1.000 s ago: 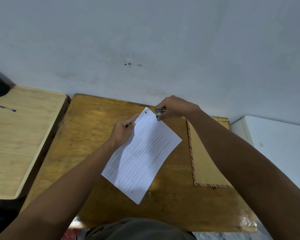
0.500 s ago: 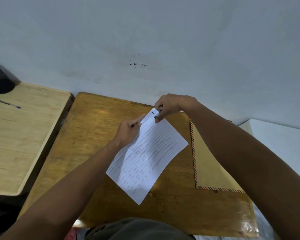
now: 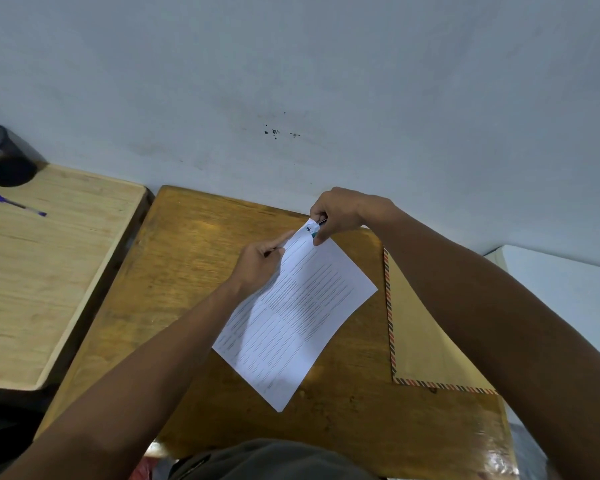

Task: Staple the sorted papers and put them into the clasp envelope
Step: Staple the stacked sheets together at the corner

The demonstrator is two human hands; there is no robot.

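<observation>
bare desk [image 3: 201, 271] left, envelope [image 3: 420, 341] right

**Items we hold on the desk**

Papers [image 3: 293, 317]: white printed sheets, tilted diagonally, top corner inside our small stapler [image 3: 315, 233], mostly hidden. Clasp envelope [image 3: 416, 327]: brown, striped border, flat just beside the papers, partly covered.

Two hands [image 3: 257, 265] [image 3: 336, 213], one paper sheaf [image 3: 298, 313], one envelope [image 3: 420, 341], one stapler [image 3: 315, 233], two tables [image 3: 194, 271] [image 3: 49, 271], one pen [image 3: 13, 202], one pen cup [image 3: 4, 157].

Both arms reaching forward, left hand [image 3: 257, 263] with fingers curled (pointer finger straight), right hand [image 3: 336, 213] in a pinching grip, hands close together
</observation>
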